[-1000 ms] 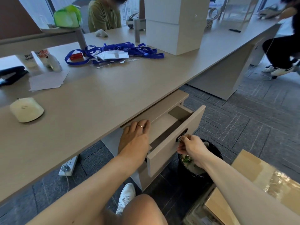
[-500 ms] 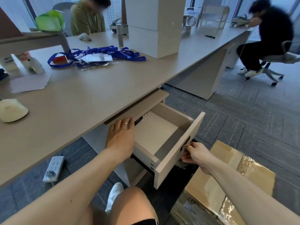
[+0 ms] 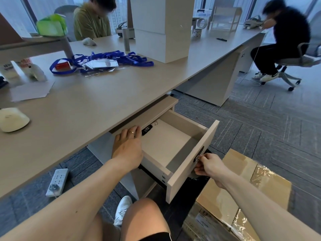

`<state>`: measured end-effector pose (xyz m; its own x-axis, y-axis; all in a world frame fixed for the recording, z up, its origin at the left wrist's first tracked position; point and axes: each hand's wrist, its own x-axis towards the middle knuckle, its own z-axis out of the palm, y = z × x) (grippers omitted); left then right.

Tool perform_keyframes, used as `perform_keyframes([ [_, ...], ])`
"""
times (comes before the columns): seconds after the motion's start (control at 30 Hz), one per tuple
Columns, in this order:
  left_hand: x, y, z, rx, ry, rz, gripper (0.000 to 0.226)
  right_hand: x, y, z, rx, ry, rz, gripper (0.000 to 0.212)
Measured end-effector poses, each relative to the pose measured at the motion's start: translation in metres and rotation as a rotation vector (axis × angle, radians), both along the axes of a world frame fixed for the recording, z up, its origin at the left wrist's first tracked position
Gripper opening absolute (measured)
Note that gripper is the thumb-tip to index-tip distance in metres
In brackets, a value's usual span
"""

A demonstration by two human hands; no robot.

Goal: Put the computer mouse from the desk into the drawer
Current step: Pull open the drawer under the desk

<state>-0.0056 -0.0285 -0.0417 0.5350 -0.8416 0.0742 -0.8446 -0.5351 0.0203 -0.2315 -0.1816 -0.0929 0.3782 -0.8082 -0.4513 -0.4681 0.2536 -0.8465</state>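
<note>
A cream-white computer mouse (image 3: 13,119) lies on the desk (image 3: 90,101) at the far left, well away from both hands. Below the desk's edge the drawer (image 3: 184,134) stands pulled out, its pale floor bare except for a small black tag (image 3: 147,130) at the back left corner. My left hand (image 3: 127,146) rests flat on the cabinet top next to the drawer's left wall, fingers spread, holding nothing. My right hand (image 3: 207,165) pinches the key in the lock on the drawer front (image 3: 189,173).
A cardboard box (image 3: 243,188) sits on the floor right of the drawer. Blue lanyards (image 3: 111,60), papers and a white box (image 3: 161,28) lie on the desk. A power strip (image 3: 57,181) lies underneath. Two people sit at the far side and far right.
The drawer has slid out from barely open to wide open, pulled by my right hand at the lock. My left hand has stayed on the cabinet top. The mouse has not moved.
</note>
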Motion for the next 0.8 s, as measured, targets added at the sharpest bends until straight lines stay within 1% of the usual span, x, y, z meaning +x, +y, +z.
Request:
perform_keyframes([
  [0.2,0.001,-0.001,0.002,0.018,0.015,-0.003,0.081,-0.002,0.0,0.005,0.017,0.039,-0.008,0.028],
  [0.27,0.002,0.0,0.004,0.035,0.049,-0.011,0.081,-0.005,-0.002,0.015,-0.022,0.088,0.009,0.028],
  [0.33,0.003,0.001,0.009,0.045,0.14,-0.017,0.079,-0.008,-0.006,0.03,-0.179,0.172,0.033,0.03],
  [0.4,0.005,0.003,0.018,0.036,0.223,-0.04,0.071,-0.011,-0.011,0.054,-0.419,0.229,0.079,0.028],
  [0.47,0.006,0.005,0.032,0.01,0.255,-0.085,0.063,-0.009,-0.015,0.079,-0.624,0.261,0.178,0.029],
  [0.57,0.006,0.007,0.06,-0.051,0.312,-0.153,0.057,0.004,-0.013,0.119,-0.807,0.421,0.438,0.043],
  [0.63,0.003,0.009,0.081,-0.126,0.294,-0.187,0.055,0.015,-0.004,0.143,-0.922,0.541,0.62,0.054],
  [0.67,0.002,0.011,0.091,-0.168,0.28,-0.19,0.053,0.021,0.003,0.155,-0.986,0.57,0.684,0.058],
  [0.73,0.004,0.019,0.111,-0.225,0.25,-0.18,0.049,0.032,0.016,0.176,-1.087,0.571,0.754,0.064],
  [0.8,0.013,0.033,0.129,-0.225,0.225,-0.16,0.05,0.043,0.027,0.19,-1.124,0.55,0.783,0.067],
])
